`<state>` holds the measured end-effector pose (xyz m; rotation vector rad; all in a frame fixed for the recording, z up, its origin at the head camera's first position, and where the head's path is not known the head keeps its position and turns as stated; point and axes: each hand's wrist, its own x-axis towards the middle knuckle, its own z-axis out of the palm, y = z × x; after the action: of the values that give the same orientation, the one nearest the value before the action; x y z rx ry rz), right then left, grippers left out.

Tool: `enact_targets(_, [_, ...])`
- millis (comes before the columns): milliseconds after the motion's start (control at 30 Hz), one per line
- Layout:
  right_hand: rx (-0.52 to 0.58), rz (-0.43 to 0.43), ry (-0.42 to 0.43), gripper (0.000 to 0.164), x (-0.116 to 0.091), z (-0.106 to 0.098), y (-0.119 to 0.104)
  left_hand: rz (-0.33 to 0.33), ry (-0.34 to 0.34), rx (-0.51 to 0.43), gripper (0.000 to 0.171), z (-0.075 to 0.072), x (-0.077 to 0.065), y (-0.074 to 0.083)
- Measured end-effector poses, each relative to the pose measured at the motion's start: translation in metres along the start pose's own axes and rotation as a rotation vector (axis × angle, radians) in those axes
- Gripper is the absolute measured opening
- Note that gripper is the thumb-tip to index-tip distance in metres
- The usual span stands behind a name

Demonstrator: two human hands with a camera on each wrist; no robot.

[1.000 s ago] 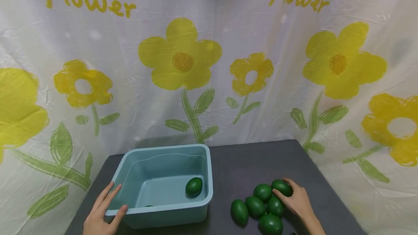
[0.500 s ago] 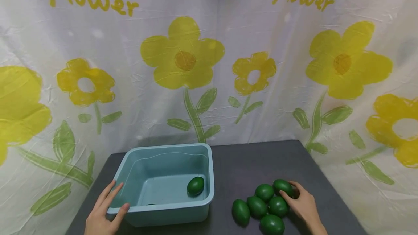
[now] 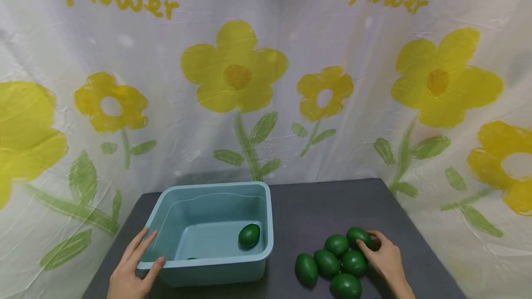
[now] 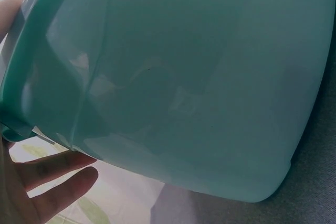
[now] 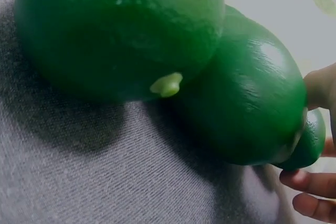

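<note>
My left hand [image 3: 133, 269] rests at the near left corner of a light blue plastic bin [image 3: 212, 264], fingers spread along its rim. Close up in the left wrist view, fingers [image 4: 63, 190] extend beside the bin's wall [image 4: 184, 87]. One dark green, egg-shaped, lime-like fruit [image 3: 249, 236] lies inside the bin; another barely shows behind the front wall. Right of the bin, my right hand [image 3: 384, 255] pinches the farthest fruit [image 3: 357, 236] of a cluster between thumb and fingers. A neighbouring fruit [image 5: 247, 93] hides much of that grasp in the right wrist view.
Several more green fruits, including a front one [image 3: 346, 285] and a leftmost one [image 3: 306, 270], lie close together on the dark grey tabletop [image 3: 291, 211]. A white curtain [image 3: 365, 36] with yellow flowers hangs behind and on both sides.
The whole head view has shifted slightly. My right hand stays at the farthest fruit, its fingers settling around the right side. My left hand remains at the bin's corner.
</note>
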<state>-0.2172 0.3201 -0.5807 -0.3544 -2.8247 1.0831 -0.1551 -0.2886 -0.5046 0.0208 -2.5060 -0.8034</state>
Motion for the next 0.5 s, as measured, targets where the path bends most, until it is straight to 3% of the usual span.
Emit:
enact_targets(300, [-0.006,-0.007,0.007,0.074,0.0025,0.0008,-0.0036,-0.004,-0.016,-0.001,0.065,-0.0005,0.0013,-0.0018])
enact_targets(500, [-0.009,-0.026,0.068,0.069,0.0033,-0.0033,-0.0098,0.005,-0.004,0.002,0.065,-0.0002,0.0000,-0.0023])
